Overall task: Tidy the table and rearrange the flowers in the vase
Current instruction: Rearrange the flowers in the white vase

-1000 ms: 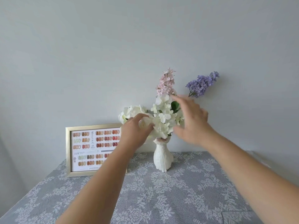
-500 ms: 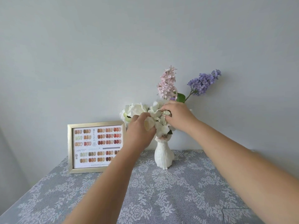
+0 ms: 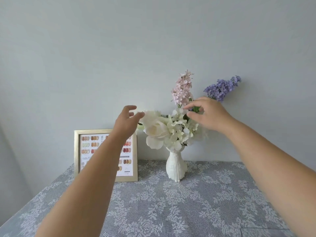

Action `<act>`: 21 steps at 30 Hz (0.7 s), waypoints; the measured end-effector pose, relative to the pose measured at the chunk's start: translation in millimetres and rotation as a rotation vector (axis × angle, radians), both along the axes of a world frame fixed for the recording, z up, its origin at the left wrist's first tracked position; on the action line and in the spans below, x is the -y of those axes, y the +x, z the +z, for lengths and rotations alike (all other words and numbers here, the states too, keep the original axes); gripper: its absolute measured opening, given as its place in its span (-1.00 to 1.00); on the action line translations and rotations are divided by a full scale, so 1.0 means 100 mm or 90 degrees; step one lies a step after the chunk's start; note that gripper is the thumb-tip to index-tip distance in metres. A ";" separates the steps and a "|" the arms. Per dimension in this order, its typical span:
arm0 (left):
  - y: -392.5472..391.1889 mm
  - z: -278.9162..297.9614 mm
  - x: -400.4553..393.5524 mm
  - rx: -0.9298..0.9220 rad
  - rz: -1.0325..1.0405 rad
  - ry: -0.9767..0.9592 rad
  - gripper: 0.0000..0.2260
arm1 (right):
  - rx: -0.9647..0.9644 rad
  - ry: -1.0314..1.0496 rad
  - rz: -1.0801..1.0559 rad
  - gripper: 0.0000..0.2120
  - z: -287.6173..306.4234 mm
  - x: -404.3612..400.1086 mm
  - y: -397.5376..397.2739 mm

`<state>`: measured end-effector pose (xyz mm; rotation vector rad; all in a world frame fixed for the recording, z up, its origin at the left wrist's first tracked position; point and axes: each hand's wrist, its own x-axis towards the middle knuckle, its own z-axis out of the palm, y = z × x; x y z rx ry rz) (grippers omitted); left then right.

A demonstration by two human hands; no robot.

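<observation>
Over the lace tablecloth [image 3: 171,211] I hold my left hand [image 3: 125,123] loose and empty beside the white flowers [image 3: 164,129] in the vase [image 3: 176,165], my right hand [image 3: 207,115] seemingly pinching a stem, so I'd tug gently without tipping it.

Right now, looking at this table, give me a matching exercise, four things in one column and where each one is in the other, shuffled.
Things:
1. pink flower spike
2. purple flower spike
3. gold picture frame
4. white vase

Places:
A. standing on the lace tablecloth, holding the bouquet
B. leaning out to the upper right, toward the wall
C. propped upright to the left of the vase
D. rising nearly straight above the white blooms

Pairs: 1-D, 2-B, 3-C, 4-A
</observation>
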<state>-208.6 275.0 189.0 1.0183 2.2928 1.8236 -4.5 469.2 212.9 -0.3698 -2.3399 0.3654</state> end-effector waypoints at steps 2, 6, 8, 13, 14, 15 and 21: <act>-0.10 -0.01 -0.12 0.032 -0.019 -0.098 -0.53 | 0.007 -0.033 -0.038 -0.79 -0.02 -0.08 0.03; -0.06 -0.04 -0.34 0.083 -0.089 -0.085 -0.55 | 0.094 -0.133 -0.039 -0.70 -0.21 -0.16 0.03; -0.07 -0.04 -0.41 0.079 -0.109 -0.025 -0.65 | 0.109 -0.160 -0.028 -0.65 -0.29 -0.17 0.03; -0.06 0.06 -0.51 -0.132 -0.066 -0.069 -0.77 | 0.064 -0.166 -0.010 -0.68 -0.36 -0.18 0.04; -0.05 0.08 -0.52 -0.165 -0.055 -0.086 -0.78 | 0.059 -0.171 -0.004 -0.68 -0.38 -0.18 0.03; -0.05 0.09 -0.53 -0.192 -0.045 -0.105 -0.78 | 0.055 -0.173 0.000 -0.69 -0.39 -0.18 0.02; -0.05 0.04 -0.53 -0.260 -0.053 -0.192 -0.87 | 0.020 -0.168 -0.001 -0.78 -0.45 -0.16 0.00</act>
